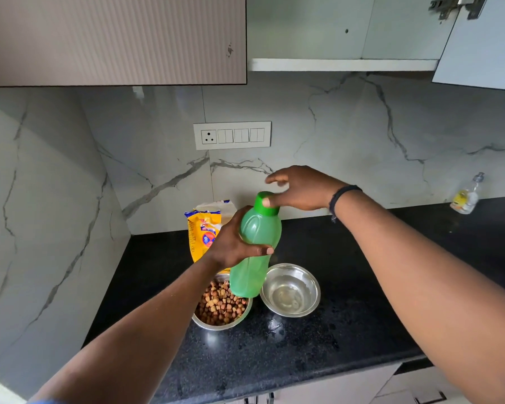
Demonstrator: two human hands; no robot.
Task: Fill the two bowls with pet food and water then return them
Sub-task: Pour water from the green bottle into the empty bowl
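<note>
Nearest on the black bench (318, 360) sit the two steel bowls, side by side and almost touching. The left bowl (220, 306) is heaped with brown kibble, and the right bowl (290, 290) has clear water in the bottom. So by the look of it both fills are pretty much done, and what's left is capping the bottle and carrying the bowls back.

Just above them the green bottle (255, 249) is held up off the bench, hanging over the gap between the bowls. Its long axis is close to upright, leaning a little so the top tips right and away. The left hand (233, 243) grips it round the middle, fingers (264, 251) wrapped across the front.

The green cap (265, 203) is on the neck, and this is the bit that matters. The right hand (299, 189) comes in from the right with its thumb touching the cap's rim while the other fingers are spread loose above it, not clamped on anything. That hand is clearly the nearer one to the cap, so I'd guess it's the one to twist it while the left steadies the body.

Further back, a yellow food bag (203, 231) stands behind the kibble bowl against the marble wall (362, 141). A small clear bottle (467, 196) sits far right.
</note>
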